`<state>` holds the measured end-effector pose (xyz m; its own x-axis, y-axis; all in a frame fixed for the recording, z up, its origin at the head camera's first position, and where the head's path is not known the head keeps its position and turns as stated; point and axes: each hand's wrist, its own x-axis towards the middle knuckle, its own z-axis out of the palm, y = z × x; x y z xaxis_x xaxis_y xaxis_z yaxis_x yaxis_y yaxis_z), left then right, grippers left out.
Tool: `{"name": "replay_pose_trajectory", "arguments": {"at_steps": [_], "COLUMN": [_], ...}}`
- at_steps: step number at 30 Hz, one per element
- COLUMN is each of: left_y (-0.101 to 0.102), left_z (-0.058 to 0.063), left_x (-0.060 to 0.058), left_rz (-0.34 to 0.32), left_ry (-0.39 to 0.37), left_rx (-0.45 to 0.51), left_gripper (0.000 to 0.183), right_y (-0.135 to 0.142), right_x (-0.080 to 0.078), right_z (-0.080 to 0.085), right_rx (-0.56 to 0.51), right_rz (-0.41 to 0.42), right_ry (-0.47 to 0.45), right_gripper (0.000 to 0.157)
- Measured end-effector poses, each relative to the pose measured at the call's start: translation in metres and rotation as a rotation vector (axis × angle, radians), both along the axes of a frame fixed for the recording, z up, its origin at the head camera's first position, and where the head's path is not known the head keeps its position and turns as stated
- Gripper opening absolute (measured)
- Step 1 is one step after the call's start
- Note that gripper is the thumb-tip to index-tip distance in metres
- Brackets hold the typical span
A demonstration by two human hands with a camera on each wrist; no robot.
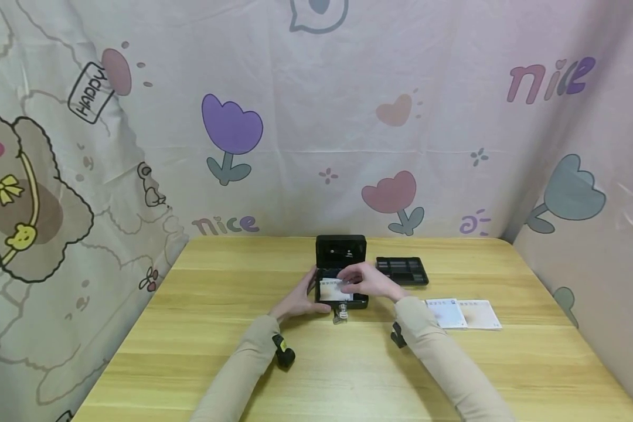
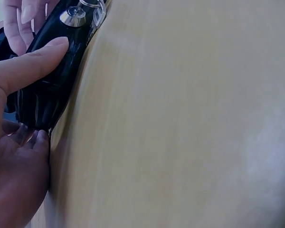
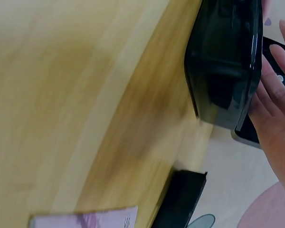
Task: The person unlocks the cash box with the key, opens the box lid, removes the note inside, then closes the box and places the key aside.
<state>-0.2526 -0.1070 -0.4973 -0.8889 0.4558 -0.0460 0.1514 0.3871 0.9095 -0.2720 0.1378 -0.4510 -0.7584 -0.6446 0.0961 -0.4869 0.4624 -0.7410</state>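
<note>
A small black cash box stands on the table with its lid raised. Keys hang from the lock on its front. Inside lies a pale printed paper slip. My left hand grips the box's left end, the thumb across the front wall and the other fingers at the side. Over the box, my right hand reaches in with spread, slightly bent fingers; in the head view its fingertips overlap the slip's right part. Part of the slip is hidden behind that hand.
A black compartment tray sits to the right of the box. Two printed paper slips, one bluish and one cream, lie beyond my right forearm. Patterned cloth hangs behind the wooden table.
</note>
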Motion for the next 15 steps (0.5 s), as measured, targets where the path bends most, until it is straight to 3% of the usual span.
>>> {"name": "replay_pose_trajectory", "arguments": {"at_steps": [6, 15], "left_y": [-0.001, -0.001], "left_z": [-0.002, -0.003], "left_x": [-0.001, -0.001], "left_rz": [0.001, -0.011], "left_ry": [-0.009, 0.003], "left_rx": [0.023, 0.015], "left_gripper": [0.123, 0.121], "right_y": [-0.008, -0.016], "right_x": [-0.002, -0.003], "right_z": [-0.005, -0.01], "right_rx": [0.025, 0.061], "right_rz": [0.008, -0.021], "right_ry": [-0.014, 0.051], "right_gripper": [0.036, 0.035]}}
